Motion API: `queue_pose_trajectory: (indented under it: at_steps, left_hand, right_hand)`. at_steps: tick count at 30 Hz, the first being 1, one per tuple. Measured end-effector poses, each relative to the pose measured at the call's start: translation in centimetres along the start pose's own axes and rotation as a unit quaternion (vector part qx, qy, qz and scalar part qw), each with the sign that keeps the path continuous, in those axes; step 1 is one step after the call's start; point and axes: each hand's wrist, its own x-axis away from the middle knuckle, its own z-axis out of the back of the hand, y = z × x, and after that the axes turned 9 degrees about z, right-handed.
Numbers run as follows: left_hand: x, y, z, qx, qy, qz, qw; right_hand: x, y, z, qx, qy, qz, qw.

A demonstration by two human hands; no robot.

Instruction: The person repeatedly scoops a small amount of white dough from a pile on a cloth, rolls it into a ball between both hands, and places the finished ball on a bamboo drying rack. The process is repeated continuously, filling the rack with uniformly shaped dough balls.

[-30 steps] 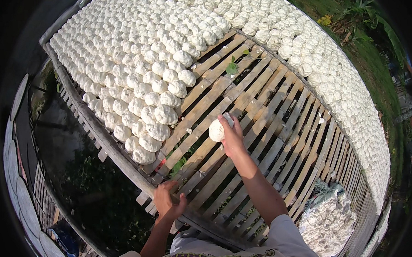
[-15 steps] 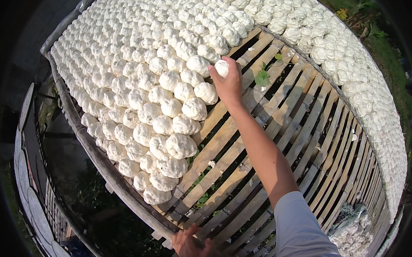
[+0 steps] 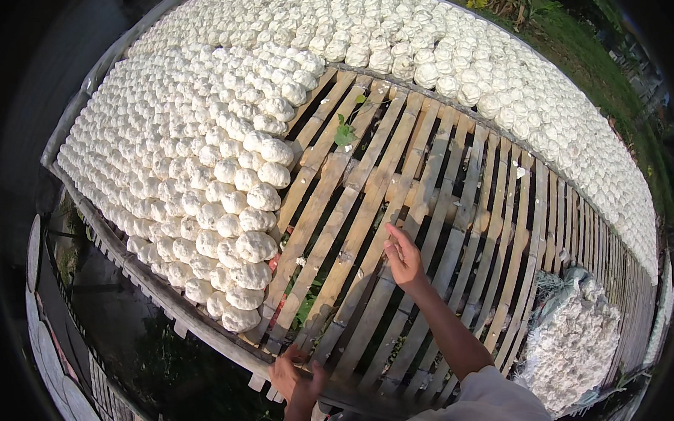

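My right hand [image 3: 405, 262] is over the bamboo slats, fingers stretched out and thumb apart, with nothing in it. Close to the near edge rail of the rack, my left hand [image 3: 293, 376] has its fingers apart and holds nothing; whether it touches the rail is unclear. Left of my right hand, white lumpy balls [image 3: 256, 246] lie packed in rows on the bamboo rack [image 3: 370, 198]. The nearest ball [image 3: 240, 318] of these rows sits beside the rail, beyond my left hand.
At the right, a netted bundle [image 3: 572, 339] of white crumbly material rests on the slats. A second band of white balls [image 3: 513, 116] runs along the far side behind a dividing pole. A green leaf [image 3: 344, 133] and white crumbs lie on the slats, which have gaps between them.
My right hand has let go of a white ball at the row's end and drawn back toward me, fingers now open. The view has swung right, showing more of the netted bundle.
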Motion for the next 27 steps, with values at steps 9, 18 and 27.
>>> queue_pose_trajectory:
  at_steps: [9,18,27]
  left_hand:
    - [-0.2,-1.8,-1.0,0.049,-0.002,-0.05,0.998]
    - [3.7,3.6,-4.2,0.182,-0.077,-0.132,0.971]
    - [17.9,12.5,-9.6,0.027,-0.177,-0.273,0.945]
  right_hand:
    - [31.6,-8.4,23.6,0.095,0.329,-0.154,0.927]
    - [45.8,-12.7,43.5,0.484,0.398,-0.167,0.761]
    - [47.0,-7.8,55.3,0.7,0.107,-0.287,0.645]
